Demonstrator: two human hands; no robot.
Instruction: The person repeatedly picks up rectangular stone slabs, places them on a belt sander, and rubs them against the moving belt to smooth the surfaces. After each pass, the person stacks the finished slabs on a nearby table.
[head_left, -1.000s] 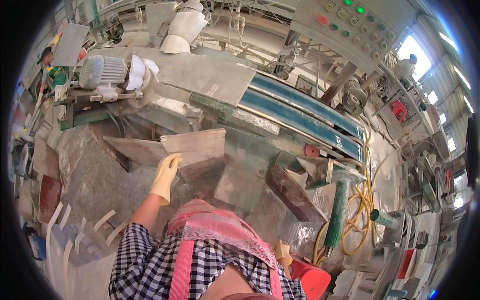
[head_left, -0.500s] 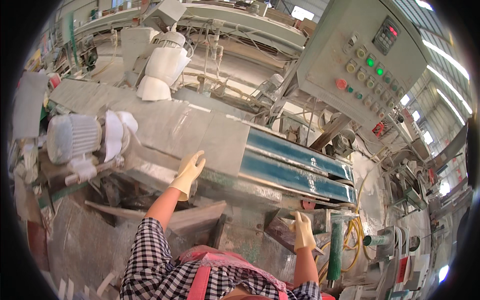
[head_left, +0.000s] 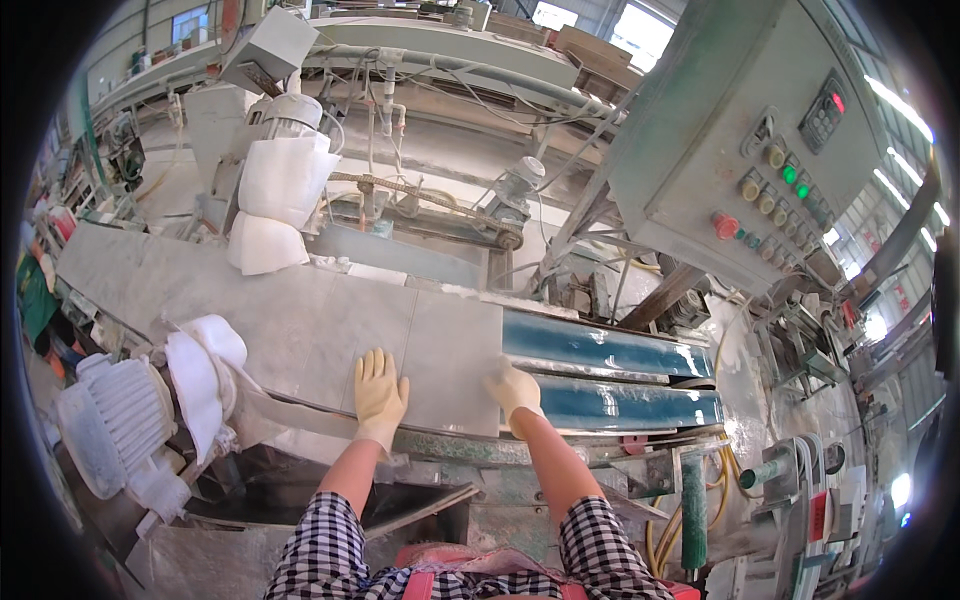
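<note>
Closest to the person are the checked sleeves (head_left: 330,545) and a pink apron (head_left: 470,570) at the lower edge, and both bare forearms reach up from there to the machine. The left hand (head_left: 379,395), in a pale yellow glove, lies flat with its fingers spread and released on a grey stone slab (head_left: 330,335), close to the slab's near edge. The right hand (head_left: 513,388), gloved the same way, rests at the slab's near right corner, fingers curled over that end where the stone meets the belts; whether it truly grips the edge cannot be told.

The slab lies flat on the conveyor bed, stretching from the left side to about the middle. To its right run two blue-green conveyor belts (head_left: 610,375), wet and shiny, bare of stone. At the near left, just beside the slab's edge, sits a white ribbed electric motor (head_left: 110,425) with white cloth wrapped round its neighbouring part.

Beyond the slab's far edge stands another motor swathed in a white cover (head_left: 280,195), with a chain drive (head_left: 420,195) running rightward. Farther right rises a grey control box (head_left: 740,150) with red, green and yellow buttons.
</note>
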